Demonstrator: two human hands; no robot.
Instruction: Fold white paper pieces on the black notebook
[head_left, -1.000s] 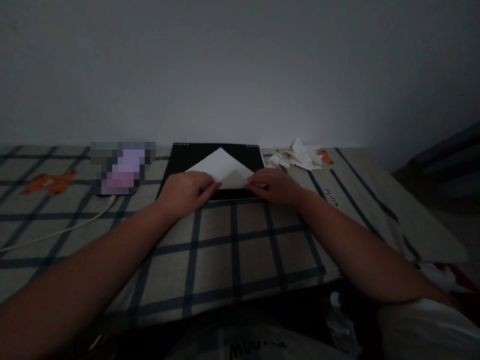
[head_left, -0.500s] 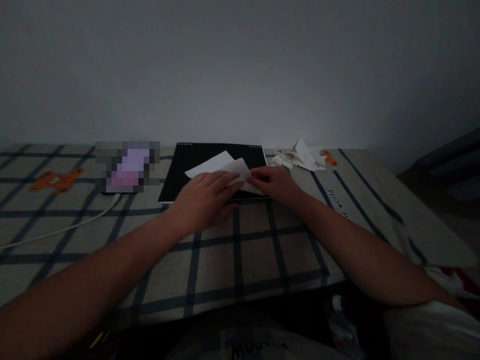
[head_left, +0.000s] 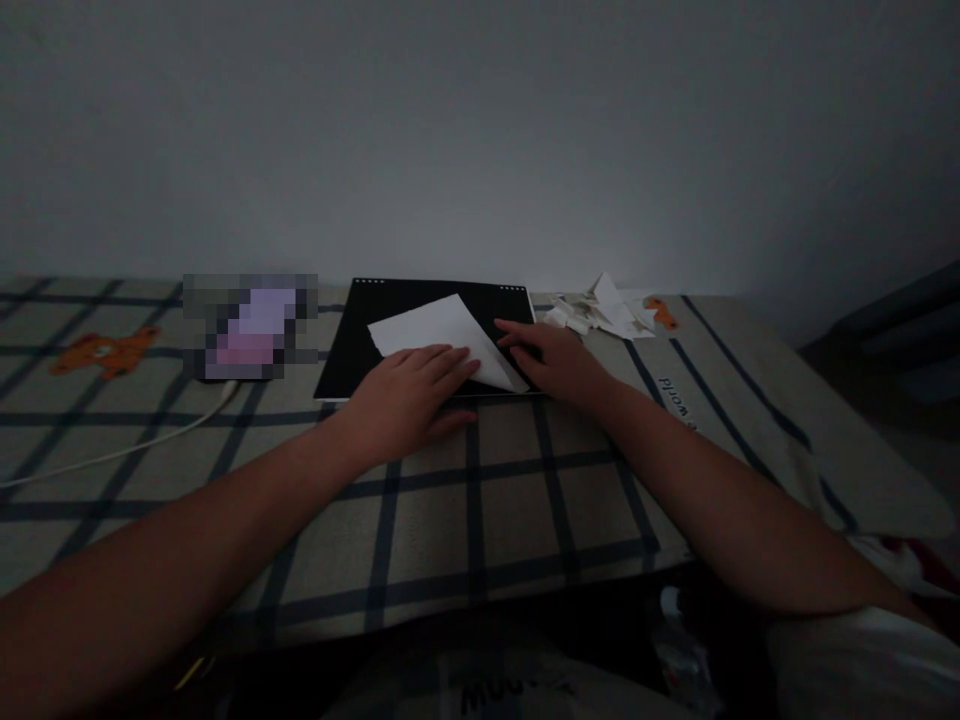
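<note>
Left hand (head_left: 409, 392) flat and open, fingers spread on the near edge of the white paper (head_left: 441, 333), pressing it down. Right hand (head_left: 559, 362) also open, fingertips on the paper's right-hand fold, gripping nothing. Paper at centre frame, lying folded on a black board (head_left: 352, 345) on the checked worktop (head_left: 465, 500). Probably mid-crease, a fold being flattened; hard to be sure in this dim light. Next move calls for steady downward pressure along the fold and keeping the edges aligned. Upper right of centre: a heap of paper scraps (head_left: 604, 310), well apart from the hands. Left of the board: a blurred purple object (head_left: 251, 328) and a white cable (head_left: 112, 452). Nothing lying in the way.
</note>
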